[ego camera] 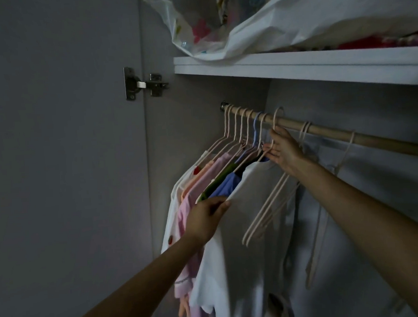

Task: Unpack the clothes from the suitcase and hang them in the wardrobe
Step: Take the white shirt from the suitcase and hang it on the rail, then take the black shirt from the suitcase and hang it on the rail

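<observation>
My right hand [284,148] pinches the white shirt's hanger [273,130] on the rail [328,131]; my left hand [206,218] grips its shoulder. Several clothes already hang left of it. The suitcase is unseen.

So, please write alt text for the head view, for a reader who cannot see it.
A person hangs a white shirt on a wardrobe rod: the right hand holds its hanger, the left hand pinches its shoulder. More clothes hang to the left; a plastic bag lies on the shelf above.

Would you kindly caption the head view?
Right hand hooks white shirt's hanger onto wooden rail; left hand grips its shoulder.
</observation>
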